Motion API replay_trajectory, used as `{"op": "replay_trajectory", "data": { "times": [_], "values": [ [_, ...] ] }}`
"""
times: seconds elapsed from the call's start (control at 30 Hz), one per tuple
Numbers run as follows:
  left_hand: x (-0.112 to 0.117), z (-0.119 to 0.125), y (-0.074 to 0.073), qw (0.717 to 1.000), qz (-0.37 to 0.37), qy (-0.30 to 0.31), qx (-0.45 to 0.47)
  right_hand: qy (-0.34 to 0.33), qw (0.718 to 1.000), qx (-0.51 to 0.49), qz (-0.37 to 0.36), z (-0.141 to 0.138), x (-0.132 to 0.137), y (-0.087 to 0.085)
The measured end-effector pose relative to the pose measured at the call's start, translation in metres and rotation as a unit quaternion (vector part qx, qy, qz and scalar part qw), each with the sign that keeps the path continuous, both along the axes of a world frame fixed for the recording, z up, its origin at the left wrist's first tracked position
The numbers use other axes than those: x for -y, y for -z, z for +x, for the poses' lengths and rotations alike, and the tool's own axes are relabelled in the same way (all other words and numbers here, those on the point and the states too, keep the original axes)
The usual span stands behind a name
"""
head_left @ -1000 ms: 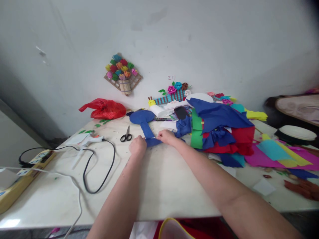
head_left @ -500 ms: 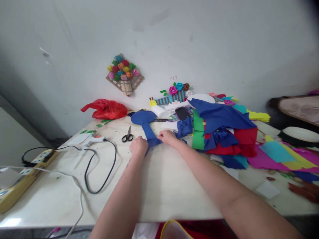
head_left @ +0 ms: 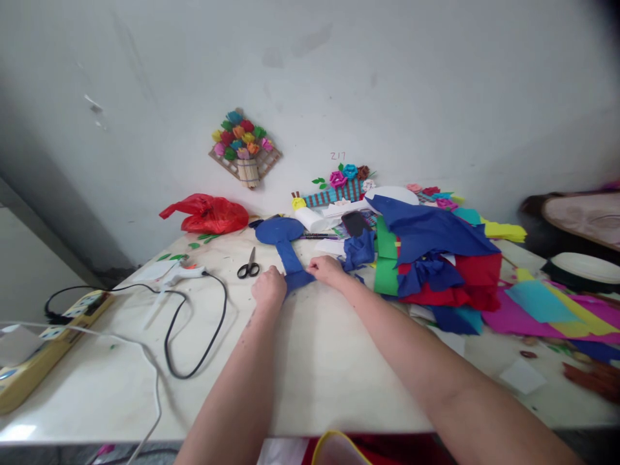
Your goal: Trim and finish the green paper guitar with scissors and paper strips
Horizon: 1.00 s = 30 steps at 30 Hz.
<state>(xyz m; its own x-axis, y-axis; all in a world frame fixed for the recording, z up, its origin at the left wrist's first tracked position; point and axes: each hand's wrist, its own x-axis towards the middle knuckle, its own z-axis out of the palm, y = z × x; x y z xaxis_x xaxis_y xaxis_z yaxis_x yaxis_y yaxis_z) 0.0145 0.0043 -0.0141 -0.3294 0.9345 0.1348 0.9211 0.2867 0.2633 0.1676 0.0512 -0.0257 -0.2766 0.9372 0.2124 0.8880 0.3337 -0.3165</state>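
Note:
A blue paper piece (head_left: 289, 257) lies on the table, with a round disc at its far end, a straight stem and a wider band at its near end. My left hand (head_left: 270, 286) is closed on the left end of that near band. At the band's right end, my right hand (head_left: 327, 269) pinches the paper between thumb and fingers. Both hands rest low over the table, and the band's ends are partly hidden under the fingers. Black-handled scissors (head_left: 248, 266) lie just left of the stem. Crumpled blue paper (head_left: 359, 249) sits right beside my right hand.
A white glue gun (head_left: 181, 276) with a black cord lies at left, near a yellow power strip (head_left: 72, 326). A red plastic bag (head_left: 213, 214) is at the back. Stacked coloured paper (head_left: 477, 274) covers the right side. A flower craft (head_left: 245, 145) hangs on the wall.
The view has shifted very slightly. Both hands stay at the band's ends, and the paper edge by my left hand hangs out less than before.

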Motion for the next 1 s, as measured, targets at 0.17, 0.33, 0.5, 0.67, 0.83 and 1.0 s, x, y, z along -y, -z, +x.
{"op": "replay_trajectory", "data": {
  "times": [0.17,0.33,0.5,0.67,0.83,1.0],
  "values": [
    [-0.001,-0.002,0.003,0.999,0.004,0.023,-0.031,-0.006,1.000,0.014,0.012,-0.001,0.003,0.000],
    [0.000,-0.002,0.004,0.996,0.024,0.059,-0.063,-0.034,0.996,0.026,0.076,-0.001,0.005,0.002],
    [-0.001,-0.002,0.005,0.993,0.035,0.086,-0.072,-0.105,0.981,0.049,0.157,-0.002,0.007,0.003],
    [-0.002,-0.003,0.006,0.993,0.038,0.092,-0.071,-0.171,0.978,0.028,0.114,-0.001,0.011,0.000],
    [-0.003,-0.005,0.008,0.993,0.044,0.092,-0.063,-0.191,0.975,0.018,0.112,0.000,0.009,0.000],
    [-0.004,-0.006,0.010,0.992,0.051,0.096,-0.059,-0.193,0.975,0.023,0.105,-0.001,0.004,0.004]
  ]
}}
